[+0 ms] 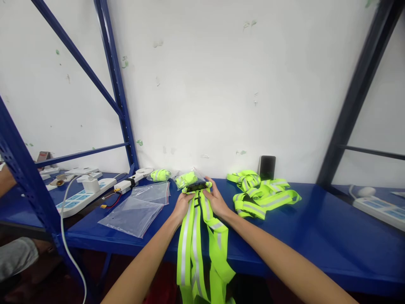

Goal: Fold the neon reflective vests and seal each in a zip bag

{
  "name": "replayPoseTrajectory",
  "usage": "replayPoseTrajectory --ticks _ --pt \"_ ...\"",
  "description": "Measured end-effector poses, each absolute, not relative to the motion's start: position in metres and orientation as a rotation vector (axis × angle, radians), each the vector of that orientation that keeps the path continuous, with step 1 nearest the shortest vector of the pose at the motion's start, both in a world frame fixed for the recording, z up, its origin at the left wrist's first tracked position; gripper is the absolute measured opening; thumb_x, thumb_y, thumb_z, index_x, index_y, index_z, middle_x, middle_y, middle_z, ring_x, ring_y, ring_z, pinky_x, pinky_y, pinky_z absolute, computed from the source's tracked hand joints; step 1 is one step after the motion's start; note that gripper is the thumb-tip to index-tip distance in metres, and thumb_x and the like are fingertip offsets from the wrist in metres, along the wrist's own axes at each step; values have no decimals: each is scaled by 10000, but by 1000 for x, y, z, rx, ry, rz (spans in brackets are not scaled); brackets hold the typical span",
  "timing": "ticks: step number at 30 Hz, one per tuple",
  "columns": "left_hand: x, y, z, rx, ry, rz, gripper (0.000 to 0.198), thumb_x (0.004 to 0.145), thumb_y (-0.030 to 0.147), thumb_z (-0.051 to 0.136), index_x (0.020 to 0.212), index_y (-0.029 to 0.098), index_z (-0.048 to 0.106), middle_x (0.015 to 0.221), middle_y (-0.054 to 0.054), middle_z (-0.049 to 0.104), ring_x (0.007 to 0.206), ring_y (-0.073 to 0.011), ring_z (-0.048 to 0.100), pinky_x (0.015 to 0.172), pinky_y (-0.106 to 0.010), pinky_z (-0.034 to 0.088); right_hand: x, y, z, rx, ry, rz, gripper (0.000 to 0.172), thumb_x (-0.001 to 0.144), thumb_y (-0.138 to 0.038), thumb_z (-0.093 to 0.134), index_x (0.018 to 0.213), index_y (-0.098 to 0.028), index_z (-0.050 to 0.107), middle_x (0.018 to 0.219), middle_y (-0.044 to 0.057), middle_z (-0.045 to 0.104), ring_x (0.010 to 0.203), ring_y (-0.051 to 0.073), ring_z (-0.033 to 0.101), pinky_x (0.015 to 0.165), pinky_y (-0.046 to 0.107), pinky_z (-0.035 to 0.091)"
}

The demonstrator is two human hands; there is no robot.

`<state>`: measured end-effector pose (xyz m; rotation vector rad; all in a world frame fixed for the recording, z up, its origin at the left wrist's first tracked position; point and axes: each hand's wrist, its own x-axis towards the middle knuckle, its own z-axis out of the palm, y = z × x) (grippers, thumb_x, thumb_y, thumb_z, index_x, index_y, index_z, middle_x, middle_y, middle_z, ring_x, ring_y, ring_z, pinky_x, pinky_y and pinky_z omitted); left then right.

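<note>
At centre frame, the left hand (pixel 182 205) and right hand (pixel 215 198) have their fingers clamped on the reflective vest (pixel 193 236) over the worktop (pixel 316 236). Best keep its bands flat and aligned.

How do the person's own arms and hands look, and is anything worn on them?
The left forearm and right forearm are bare, with no sleeve in view. The left hand and right hand have no gloves; no watch, bracelet or ring shows.
</note>
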<state>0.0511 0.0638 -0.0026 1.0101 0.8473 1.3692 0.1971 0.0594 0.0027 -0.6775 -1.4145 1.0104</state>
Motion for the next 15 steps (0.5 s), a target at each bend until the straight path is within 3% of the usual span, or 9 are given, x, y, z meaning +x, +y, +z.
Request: replayPoseTrajectory --ticks 2,6,10,15 --pt "53 63 -6 1018 865 1359 333 613 289 733 894 146 627 773 -52 716 755 -258 676 716 -346 495 193 59 -1 -703 -1329 1008 554 817 -347 560 1332 -277 368 1188 44 595 1027 225 575 899 358 442" --pt "55 67 -16 1034 911 1365 268 660 284 694 881 153 616 745 -38 706 759 -261 670 745 -368 490 188 57 -6 -748 -1272 964 385 788 -306 569 1153 -247 462 1066 27 613 1021 213 551 900 330 420" --pt "54 73 -22 1109 938 1437 238 707 253 643 925 161 614 849 -55 707 954 -290 638 895 -406 443 179 54 -6 -699 -1178 1112 199 800 -345 548 957 -246 475 898 -15 611 944 193 564 866 306 426" --pt "55 73 -22 1246 965 1577 310 733 176 612 1042 187 587 1162 -69 629 1326 -240 361 1126 -342 174 171 61 -2 -697 -996 1171 377 804 -599 479 886 -235 535 810 -6 618 921 214 575 814 317 452"
